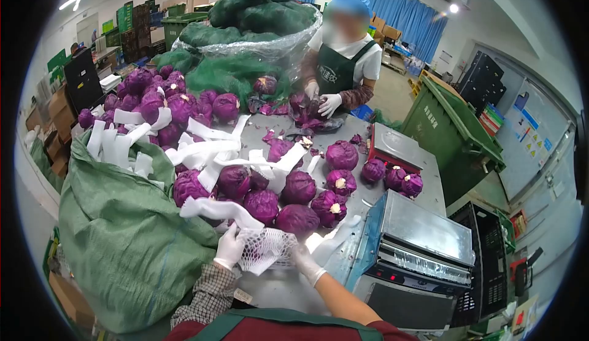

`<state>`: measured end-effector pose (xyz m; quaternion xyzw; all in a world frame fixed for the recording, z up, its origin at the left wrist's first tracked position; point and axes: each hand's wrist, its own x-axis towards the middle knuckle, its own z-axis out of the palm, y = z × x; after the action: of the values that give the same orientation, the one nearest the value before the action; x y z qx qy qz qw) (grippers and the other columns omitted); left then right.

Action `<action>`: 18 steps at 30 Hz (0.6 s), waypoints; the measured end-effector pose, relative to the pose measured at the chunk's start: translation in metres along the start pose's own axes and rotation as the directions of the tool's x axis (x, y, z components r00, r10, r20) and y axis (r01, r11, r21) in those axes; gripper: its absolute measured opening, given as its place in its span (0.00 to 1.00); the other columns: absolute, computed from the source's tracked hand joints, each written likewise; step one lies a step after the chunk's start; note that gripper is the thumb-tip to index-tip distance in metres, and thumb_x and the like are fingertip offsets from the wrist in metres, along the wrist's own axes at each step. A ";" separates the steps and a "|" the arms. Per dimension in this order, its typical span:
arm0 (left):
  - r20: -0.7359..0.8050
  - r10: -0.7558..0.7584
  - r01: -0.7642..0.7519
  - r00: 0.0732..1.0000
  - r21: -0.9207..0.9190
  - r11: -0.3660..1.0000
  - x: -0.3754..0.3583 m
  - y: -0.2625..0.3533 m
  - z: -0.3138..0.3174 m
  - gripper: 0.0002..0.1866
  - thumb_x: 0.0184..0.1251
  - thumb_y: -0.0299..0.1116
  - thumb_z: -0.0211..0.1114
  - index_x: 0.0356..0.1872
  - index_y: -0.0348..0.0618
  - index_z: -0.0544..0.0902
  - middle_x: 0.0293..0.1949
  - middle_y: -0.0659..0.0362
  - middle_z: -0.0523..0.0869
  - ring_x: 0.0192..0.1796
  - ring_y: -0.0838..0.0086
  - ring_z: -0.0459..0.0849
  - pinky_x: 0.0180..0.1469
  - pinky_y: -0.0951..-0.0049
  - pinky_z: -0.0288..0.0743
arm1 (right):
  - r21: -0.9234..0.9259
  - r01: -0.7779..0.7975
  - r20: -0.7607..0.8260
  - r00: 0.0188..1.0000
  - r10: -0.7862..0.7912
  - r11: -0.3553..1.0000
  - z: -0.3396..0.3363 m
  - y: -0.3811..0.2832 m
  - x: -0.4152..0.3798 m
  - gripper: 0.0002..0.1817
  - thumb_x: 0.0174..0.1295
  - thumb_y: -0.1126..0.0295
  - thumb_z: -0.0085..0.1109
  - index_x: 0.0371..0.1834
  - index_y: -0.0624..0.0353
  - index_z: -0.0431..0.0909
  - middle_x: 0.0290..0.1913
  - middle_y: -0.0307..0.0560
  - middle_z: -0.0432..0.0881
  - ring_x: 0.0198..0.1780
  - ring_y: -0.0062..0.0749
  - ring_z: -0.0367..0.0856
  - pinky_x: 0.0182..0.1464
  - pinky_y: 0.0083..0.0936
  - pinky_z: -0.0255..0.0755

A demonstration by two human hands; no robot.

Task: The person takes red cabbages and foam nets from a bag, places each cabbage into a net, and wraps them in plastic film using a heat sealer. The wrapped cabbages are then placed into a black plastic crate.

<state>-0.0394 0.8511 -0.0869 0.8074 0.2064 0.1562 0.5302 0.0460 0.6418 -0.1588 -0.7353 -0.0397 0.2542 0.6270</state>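
Your left hand [230, 248] closes on one white foam net [265, 249] at the near side of the tabletop [276, 289]; your right hand [308, 265] touches its right end, how wide I cannot tell. Farther right, three purple cabbages [394, 178] sit by one scale [397, 144].

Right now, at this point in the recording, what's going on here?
The person wearing the camera holds a white foam net between the left hand and the right hand, both gloved. Purple cabbages and more white foam pieces lie beyond on the metal table. Across it, a co-worker's gloved hands handle something purple, partly hidden.
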 end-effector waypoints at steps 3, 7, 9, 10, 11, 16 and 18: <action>0.239 -0.024 -0.058 0.971 0.333 0.941 0.023 -0.047 0.008 0.28 0.64 0.53 0.48 0.28 0.34 0.83 0.27 0.38 0.81 0.38 0.48 0.81 0.42 0.58 0.74 | -0.048 -0.116 0.060 0.991 0.119 0.992 0.000 0.009 0.003 0.15 0.65 0.58 0.37 0.41 0.55 0.71 0.23 0.36 0.70 0.17 0.21 0.64 0.17 0.20 0.59; 0.325 0.010 -0.136 0.946 0.366 0.921 0.025 -0.064 0.017 0.29 0.69 0.50 0.42 0.39 0.29 0.80 0.34 0.42 0.83 0.42 0.49 0.82 0.47 0.61 0.73 | -0.016 -0.239 0.122 0.963 0.239 0.971 0.004 -0.001 0.003 0.19 0.66 0.58 0.33 0.47 0.56 0.72 0.29 0.39 0.73 0.24 0.22 0.68 0.24 0.19 0.64; 0.354 0.153 -0.148 0.923 -0.040 0.988 0.004 -0.001 -0.002 0.19 0.72 0.38 0.41 0.52 0.37 0.75 0.43 0.49 0.83 0.44 0.57 0.82 0.51 0.65 0.73 | 0.135 -0.013 0.170 0.985 -0.010 0.991 -0.016 0.022 0.007 0.17 0.67 0.59 0.38 0.36 0.58 0.75 0.20 0.38 0.70 0.17 0.19 0.63 0.17 0.18 0.58; 0.353 0.207 -0.096 0.913 -0.306 0.947 0.004 -0.002 0.000 0.19 0.71 0.37 0.45 0.50 0.34 0.77 0.46 0.55 0.82 0.45 0.69 0.80 0.52 0.71 0.71 | 0.089 0.006 0.139 0.990 -0.019 0.996 -0.032 0.006 -0.004 0.17 0.67 0.60 0.38 0.40 0.60 0.75 0.23 0.39 0.72 0.17 0.19 0.65 0.18 0.17 0.60; 0.459 0.128 0.054 0.879 -0.363 0.930 -0.006 0.010 -0.008 0.19 0.71 0.38 0.46 0.50 0.34 0.76 0.47 0.55 0.81 0.46 0.70 0.79 0.52 0.72 0.71 | 0.044 0.040 0.163 0.986 -0.046 0.998 -0.046 -0.028 -0.039 0.17 0.66 0.61 0.39 0.43 0.62 0.74 0.27 0.40 0.74 0.21 0.20 0.68 0.22 0.17 0.64; 0.794 0.143 0.695 0.591 -0.591 0.409 -0.057 0.078 0.008 0.20 0.69 0.38 0.48 0.55 0.34 0.71 0.51 0.54 0.77 0.50 0.73 0.77 0.53 0.72 0.72 | -0.060 0.108 0.254 0.963 -0.090 0.992 -0.073 -0.150 -0.187 0.18 0.64 0.64 0.48 0.53 0.63 0.72 0.40 0.40 0.78 0.36 0.20 0.74 0.39 0.19 0.71; 0.769 0.252 0.660 0.587 -0.635 0.400 -0.080 0.092 0.031 0.21 0.69 0.39 0.48 0.56 0.36 0.70 0.52 0.53 0.77 0.51 0.71 0.76 0.54 0.70 0.71 | 0.072 0.082 0.207 0.974 -0.095 0.994 -0.092 -0.125 -0.209 0.19 0.63 0.64 0.52 0.53 0.63 0.72 0.42 0.39 0.78 0.38 0.20 0.74 0.40 0.19 0.71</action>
<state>-0.0787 0.7545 -0.0170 0.3365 -0.0483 -0.2026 0.9184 -0.0640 0.5064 0.0343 -0.6818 -0.1307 0.3033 0.6527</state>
